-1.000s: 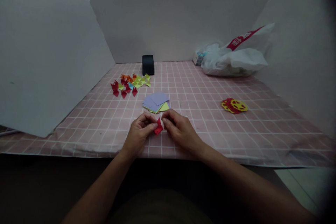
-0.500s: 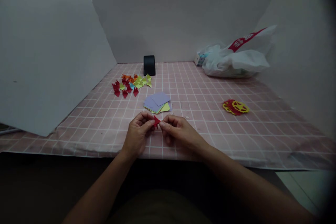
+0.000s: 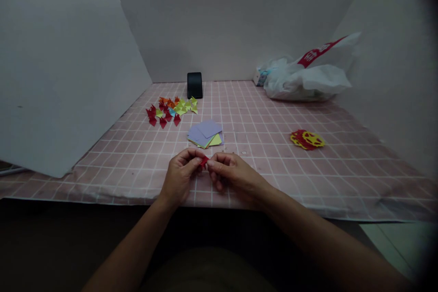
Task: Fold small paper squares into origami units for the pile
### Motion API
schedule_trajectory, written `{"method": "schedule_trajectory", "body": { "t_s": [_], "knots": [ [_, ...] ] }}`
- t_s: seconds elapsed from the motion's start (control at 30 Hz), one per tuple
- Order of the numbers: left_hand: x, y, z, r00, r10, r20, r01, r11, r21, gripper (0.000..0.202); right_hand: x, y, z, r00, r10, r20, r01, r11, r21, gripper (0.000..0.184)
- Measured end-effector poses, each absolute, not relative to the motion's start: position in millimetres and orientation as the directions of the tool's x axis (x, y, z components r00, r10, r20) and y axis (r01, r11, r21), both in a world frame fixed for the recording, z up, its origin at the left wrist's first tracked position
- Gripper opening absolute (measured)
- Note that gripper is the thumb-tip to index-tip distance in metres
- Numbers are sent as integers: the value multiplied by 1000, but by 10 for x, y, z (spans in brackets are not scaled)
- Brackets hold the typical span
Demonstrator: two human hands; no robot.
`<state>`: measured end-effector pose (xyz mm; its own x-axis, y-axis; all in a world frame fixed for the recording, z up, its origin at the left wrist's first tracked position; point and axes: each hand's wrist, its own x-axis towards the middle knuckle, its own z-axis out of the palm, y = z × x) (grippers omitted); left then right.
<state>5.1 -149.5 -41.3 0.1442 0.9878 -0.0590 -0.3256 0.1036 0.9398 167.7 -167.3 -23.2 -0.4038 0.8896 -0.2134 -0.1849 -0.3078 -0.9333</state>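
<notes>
the bare left hand point(image 3: 179, 174) is pinching a small, pointed red folded-paper piece point(image 3: 204, 161); the bare right hand point(image 3: 234, 171) is pinching its right side. they are holding it near the front edge of the pink, white-gridded cloth point(image 3: 270, 164). flat lilac and yellow paper squares point(image 3: 205, 132) are lying fanned just beyond.

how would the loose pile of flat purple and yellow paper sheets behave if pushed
The pile of purple and yellow paper sheets would probably slide apart, since they overlap unevenly. They look thin, so likely light and bendy.
</notes>
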Motion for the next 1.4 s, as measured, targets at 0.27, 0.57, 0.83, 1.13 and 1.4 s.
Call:
{"method": "schedule_trajectory", "body": {
  "t_s": [0.27, 0.57, 0.83, 1.13, 1.4],
  "knots": [
    [40, -1502, -445, 140, 989, -39, -293, 79, 953, 7, 1702, -1653, -257, -410, 881, -237, -134, -316, -939, 32],
    [35, -1507, -499, 132, 991, 4, -221, 25, 975, 6, 1723, -1647, -253, -404, 881, -248, -99, -311, -945, 35],
    [34, -1512, -501, 116, 993, 34, -195, -11, 981, 4, 1728, -1648, -246, -400, 889, -224, -133, -298, -945, 30],
    [35, -1515, -507, 129, 990, 53, -181, -30, 983, 4, 1731, -1644, -253, -403, 884, -236, -128, -310, -942, 25],
    [37, -1520, -497, 113, 992, 58, -157, -40, 987, 4, 1731, -1654, -233, -384, 889, -250, -98, -309, -946, 28]
  ]
}}
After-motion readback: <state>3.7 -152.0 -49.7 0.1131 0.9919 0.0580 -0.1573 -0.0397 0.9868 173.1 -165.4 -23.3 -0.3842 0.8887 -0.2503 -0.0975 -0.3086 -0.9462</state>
